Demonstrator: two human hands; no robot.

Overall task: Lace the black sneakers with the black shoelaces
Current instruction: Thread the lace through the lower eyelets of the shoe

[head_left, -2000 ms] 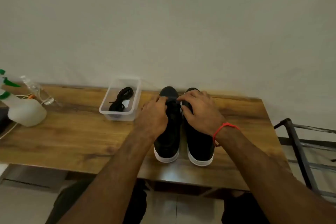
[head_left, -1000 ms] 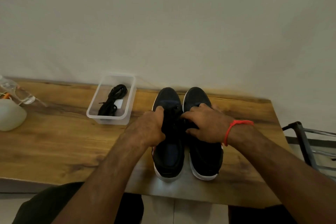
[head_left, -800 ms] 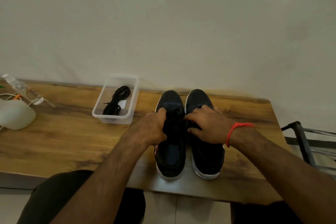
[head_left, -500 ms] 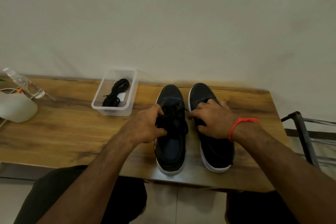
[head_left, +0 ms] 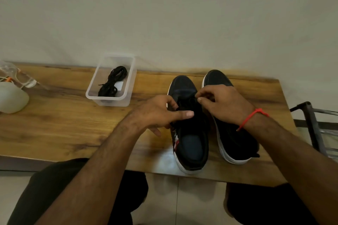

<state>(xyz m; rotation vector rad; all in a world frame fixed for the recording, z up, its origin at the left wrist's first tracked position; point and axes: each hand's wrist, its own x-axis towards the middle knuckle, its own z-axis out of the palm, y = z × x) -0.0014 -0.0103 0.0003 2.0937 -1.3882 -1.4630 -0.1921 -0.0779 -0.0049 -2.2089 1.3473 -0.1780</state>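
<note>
Black laces [head_left: 112,83] lie in the clear box [head_left: 95,86], upper left of both hands; left hand [head_left: 157,113], nearer, holds the left shoe [head_left: 190,133], while right hand [head_left: 223,104] pinches its tongue.

Spray bottle [head_left: 12,97] cropped at left edge

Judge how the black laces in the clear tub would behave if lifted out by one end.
Probably floppy: the laces lie in a loose, tangled bundle. They would likely come up together. The tub looks thin and light, so it might shift on the table.
</note>
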